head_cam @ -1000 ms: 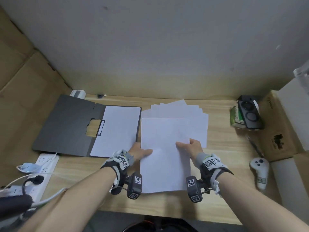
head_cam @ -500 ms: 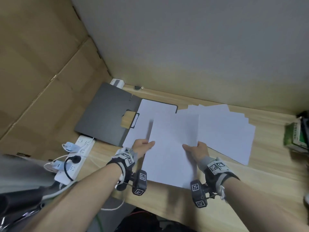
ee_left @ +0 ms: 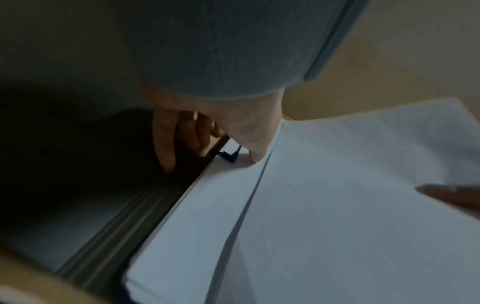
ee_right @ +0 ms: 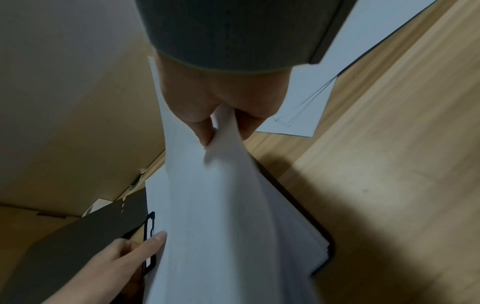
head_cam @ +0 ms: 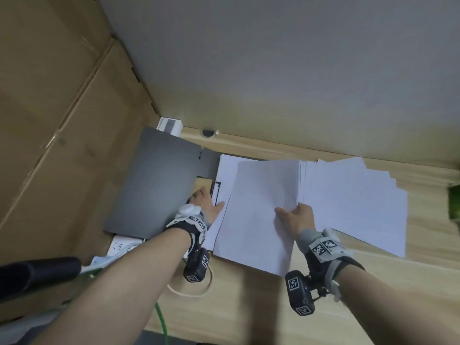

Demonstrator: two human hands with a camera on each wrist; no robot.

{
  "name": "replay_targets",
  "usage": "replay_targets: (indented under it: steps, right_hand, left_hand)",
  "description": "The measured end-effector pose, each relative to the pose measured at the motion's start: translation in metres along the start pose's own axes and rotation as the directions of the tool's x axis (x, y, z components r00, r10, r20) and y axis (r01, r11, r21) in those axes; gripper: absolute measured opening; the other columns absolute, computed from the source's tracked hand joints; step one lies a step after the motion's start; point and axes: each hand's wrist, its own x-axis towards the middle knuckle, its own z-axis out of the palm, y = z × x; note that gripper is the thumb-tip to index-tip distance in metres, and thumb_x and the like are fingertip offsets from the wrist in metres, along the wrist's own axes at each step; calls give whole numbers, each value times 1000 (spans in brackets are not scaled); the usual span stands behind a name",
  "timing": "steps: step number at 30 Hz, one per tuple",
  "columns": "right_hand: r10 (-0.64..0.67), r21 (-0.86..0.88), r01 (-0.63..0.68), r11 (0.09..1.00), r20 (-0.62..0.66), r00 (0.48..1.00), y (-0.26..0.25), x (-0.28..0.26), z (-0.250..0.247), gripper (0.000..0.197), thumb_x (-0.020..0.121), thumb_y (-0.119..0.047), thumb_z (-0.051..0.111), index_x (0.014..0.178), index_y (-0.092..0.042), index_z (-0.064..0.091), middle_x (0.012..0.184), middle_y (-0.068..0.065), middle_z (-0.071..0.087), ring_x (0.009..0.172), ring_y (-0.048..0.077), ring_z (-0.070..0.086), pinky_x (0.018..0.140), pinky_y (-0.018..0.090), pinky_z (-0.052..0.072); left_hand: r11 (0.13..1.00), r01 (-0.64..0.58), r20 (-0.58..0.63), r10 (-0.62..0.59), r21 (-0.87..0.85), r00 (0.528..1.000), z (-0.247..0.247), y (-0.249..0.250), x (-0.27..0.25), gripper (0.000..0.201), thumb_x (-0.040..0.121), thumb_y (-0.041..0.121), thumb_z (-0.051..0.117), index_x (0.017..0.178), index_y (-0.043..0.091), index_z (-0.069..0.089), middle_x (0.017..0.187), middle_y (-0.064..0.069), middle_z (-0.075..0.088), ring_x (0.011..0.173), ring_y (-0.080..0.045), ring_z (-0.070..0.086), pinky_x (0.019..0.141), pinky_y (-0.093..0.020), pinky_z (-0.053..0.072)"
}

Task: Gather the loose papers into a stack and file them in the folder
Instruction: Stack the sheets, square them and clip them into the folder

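Note:
An open dark grey folder (head_cam: 159, 185) lies at the table's left, with filed white paper (head_cam: 225, 175) on its right half. My right hand (head_cam: 296, 217) pinches the right edge of a white sheet (head_cam: 258, 207) between thumb and fingers (ee_right: 205, 131), so the sheet hangs over the filed paper. My left hand (head_cam: 206, 202) rests at the folder's black wire clip (head_cam: 216, 192), its fingers fairly straight and its thumb (ee_left: 253, 156) on the filed paper. The fanned loose papers (head_cam: 353, 200) lie on the table to the right.
A cardboard wall (head_cam: 62, 120) stands close on the left and a grey wall runs behind. A white power strip (head_cam: 122, 245) with cables sits below the folder. There is a small white box (head_cam: 170, 124) at the back and a green box (head_cam: 454, 205) at the right edge.
The view has swung left. The sheet has travelled left from the loose pile to over the folder's right half. My left hand has let go of it and moved to the clip.

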Motion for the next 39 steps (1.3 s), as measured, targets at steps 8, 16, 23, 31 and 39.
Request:
replay_targets:
  steps: [8,16,23,31,39]
  right_hand:
    - [-16,-13,17,1000,38,999,-23,-5,22,17,78,-18,75,87,-10,64,86,10,70,82,31,68,77,43,59]
    - [15,-16,-15,1000,3,1000,-33,-4,33,22,80,-17,75,73,-17,55,76,4,62,77,29,64,71,38,57]
    - [20,-64,-21,998,-20,1000,-28,2,43,26,80,-24,76,70,-16,52,72,4,59,72,26,60,76,40,54]
    - [27,-93,-28,995,-10,1000,-14,10,45,39,81,-30,76,72,-11,43,71,8,46,66,23,47,67,37,46]
    - [26,-107,-24,994,18,999,-13,18,52,42,83,-33,75,70,-12,41,68,5,43,65,22,44,65,34,40]
  left_hand:
    - [966,-98,54,88,237,995,0,11,18,29,97,26,38,110,4,51,108,-13,65,95,-28,65,68,-30,42]
    - [969,-117,123,92,219,988,-4,12,27,15,91,7,40,95,2,54,91,-10,64,87,-24,65,57,-23,35]
    - [960,-143,108,120,240,987,-7,15,25,25,93,2,37,110,1,56,107,-13,66,98,-25,66,70,-28,48]
    - [961,-153,74,139,232,987,-3,13,24,28,90,-4,34,106,0,56,104,-13,67,93,-23,66,67,-28,42]
    - [970,-71,1,73,233,997,-5,16,24,24,40,12,81,50,15,59,40,3,54,34,-7,52,46,-11,18]
